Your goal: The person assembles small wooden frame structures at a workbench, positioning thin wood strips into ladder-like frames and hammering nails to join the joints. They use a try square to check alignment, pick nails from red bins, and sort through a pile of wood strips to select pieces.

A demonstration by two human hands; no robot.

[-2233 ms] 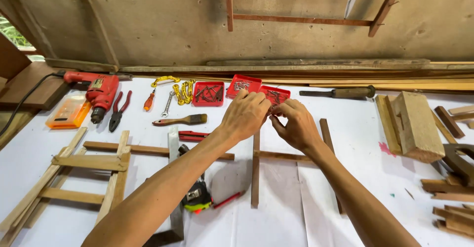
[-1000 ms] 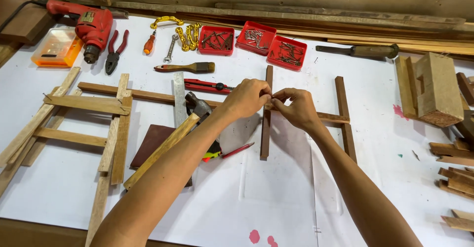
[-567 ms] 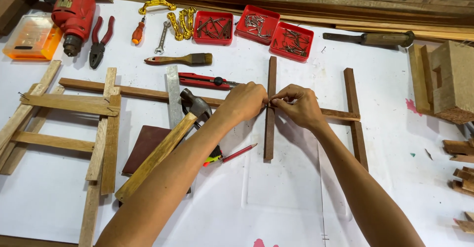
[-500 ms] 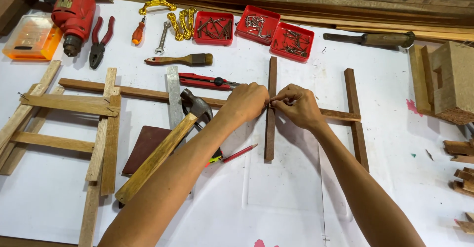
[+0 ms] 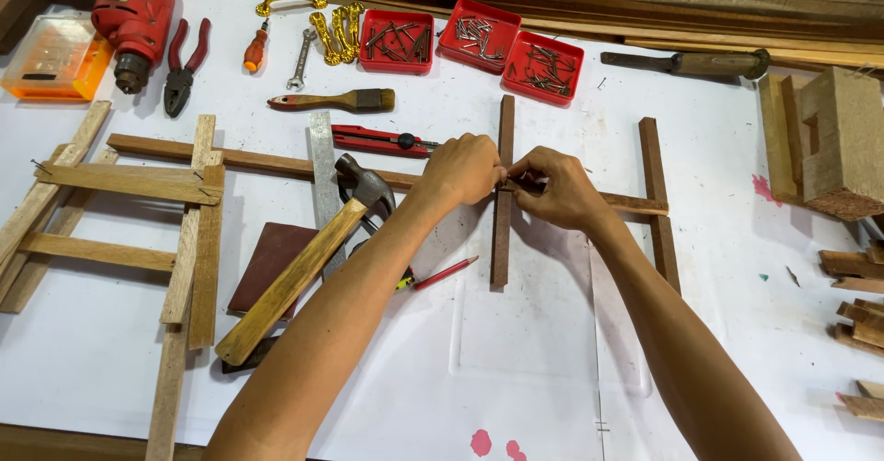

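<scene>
A big table (image 5: 516, 369) covered in white paper holds lots of things. At the back sit three red trays of nails (image 5: 470, 39), a red drill (image 5: 129, 14), pliers (image 5: 182, 63), gold handles (image 5: 333, 30), a small wrench (image 5: 299, 58) and a paintbrush (image 5: 333, 102). In the middle lie a hammer (image 5: 304, 263), a metal ruler (image 5: 324, 180), a red pencil (image 5: 446, 273) and dark wood strips (image 5: 502, 203). A pale wooden frame (image 5: 124, 212) lies on the left.
</scene>
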